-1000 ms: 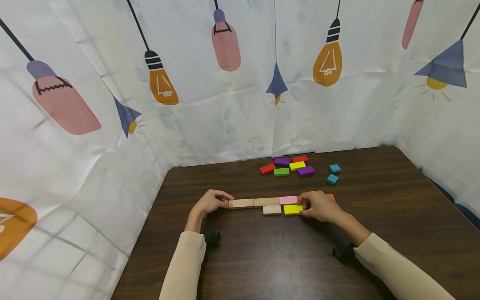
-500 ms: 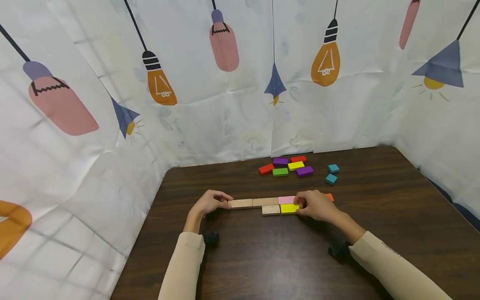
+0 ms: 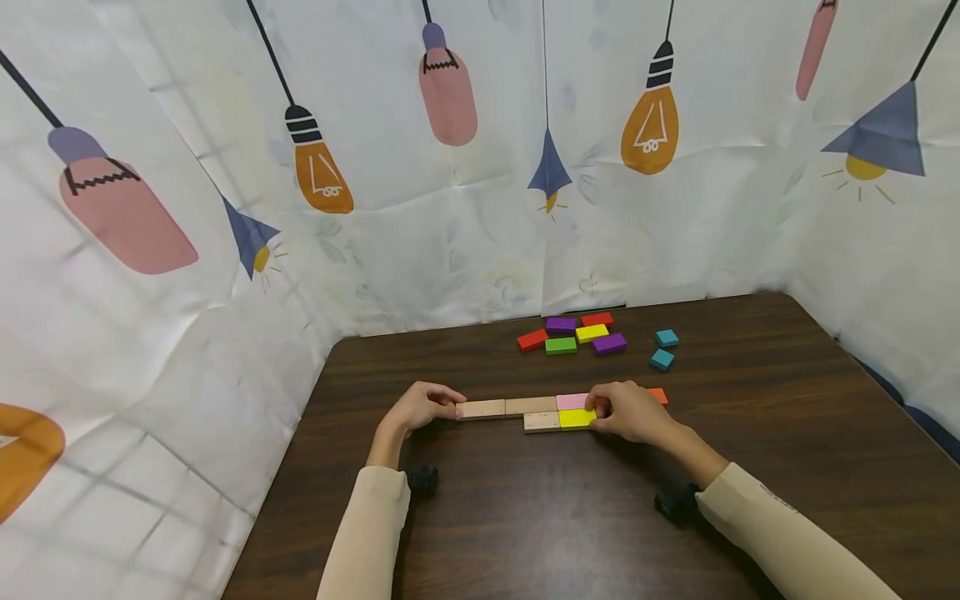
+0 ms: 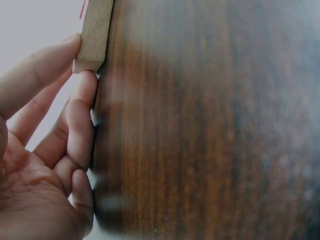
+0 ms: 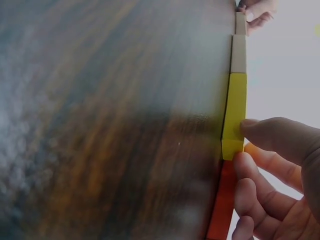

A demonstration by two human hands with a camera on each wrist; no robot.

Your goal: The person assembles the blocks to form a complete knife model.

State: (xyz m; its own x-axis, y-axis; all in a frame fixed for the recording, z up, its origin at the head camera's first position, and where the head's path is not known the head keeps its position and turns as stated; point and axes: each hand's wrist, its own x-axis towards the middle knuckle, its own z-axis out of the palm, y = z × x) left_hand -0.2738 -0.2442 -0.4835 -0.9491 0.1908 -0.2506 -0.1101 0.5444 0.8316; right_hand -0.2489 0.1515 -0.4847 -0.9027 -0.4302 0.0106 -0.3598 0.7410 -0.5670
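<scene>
My left hand (image 3: 422, 406) pinches the left end of a plain wooden block (image 3: 481, 409) lying flat on the table. In the left wrist view, the thumb is on one side of this block (image 4: 96, 37) and a fingertip sits at its end. A second plain block (image 3: 530, 406), a pink block (image 3: 572, 402) and an orange-red block (image 3: 657, 395) continue the row, part of it hidden behind my right hand (image 3: 633, 411). That hand pinches the right end of a yellow block (image 3: 576, 419), which lies in front of the row, end to end with another plain block (image 3: 542, 422).
Farther back lie several loose blocks, among them a green one (image 3: 561, 346), a purple one (image 3: 610, 343) and a red one (image 3: 532, 339). Two small teal blocks (image 3: 662, 359) lie to their right. A printed cloth (image 3: 465, 242) hangs behind the dark wooden table (image 3: 510, 517).
My right hand has slid the yellow block left, closing the gap to the plain block in the front row. My left hand has stayed at the row's left end.
</scene>
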